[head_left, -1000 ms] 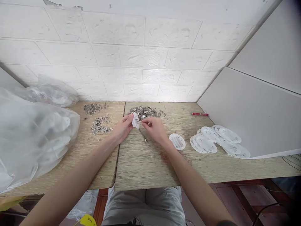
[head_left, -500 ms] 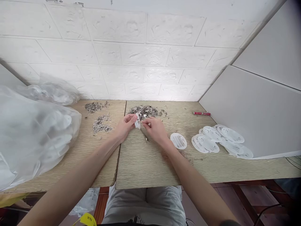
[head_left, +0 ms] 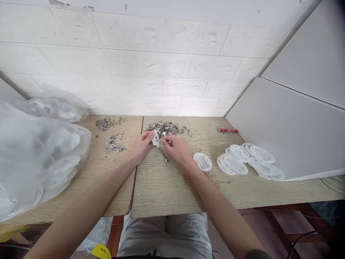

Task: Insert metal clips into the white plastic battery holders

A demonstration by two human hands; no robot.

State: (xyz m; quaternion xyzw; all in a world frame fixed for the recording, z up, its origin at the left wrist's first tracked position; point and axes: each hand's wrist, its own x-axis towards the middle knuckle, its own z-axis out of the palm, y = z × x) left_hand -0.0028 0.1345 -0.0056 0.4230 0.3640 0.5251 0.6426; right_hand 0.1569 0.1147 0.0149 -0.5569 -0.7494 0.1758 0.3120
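Very little has moved in the last half second: the whole view has slid slightly, and the white plastic disc (head_left: 155, 139) shows somewhat more of its slotted side. The left hand (head_left: 143, 145) holds that disc tilted up on edge, thumb and fingers closed on its left side, just above the wooden surface (head_left: 167, 196). The right hand (head_left: 176, 146) faces it with thumb and forefinger pinched together at the disc's right side; whatever may sit between those fingertips is too small to tell. Beneath and between the hands slants a thin rod (head_left: 163, 154) with a metallic end. Just behind them lies a heap of shiny metal pieces (head_left: 168, 126). Two more piles of small metal parts, a rear one (head_left: 104, 124) and a front one (head_left: 114, 143), lie to the left. A single slotted disc (head_left: 202, 162) rests flat near the right forearm, with an overlapping group of discs (head_left: 234, 164) beyond it. Behind that group lies a slim red object (head_left: 228, 131). At far left bulges a large translucent bag (head_left: 43, 158).
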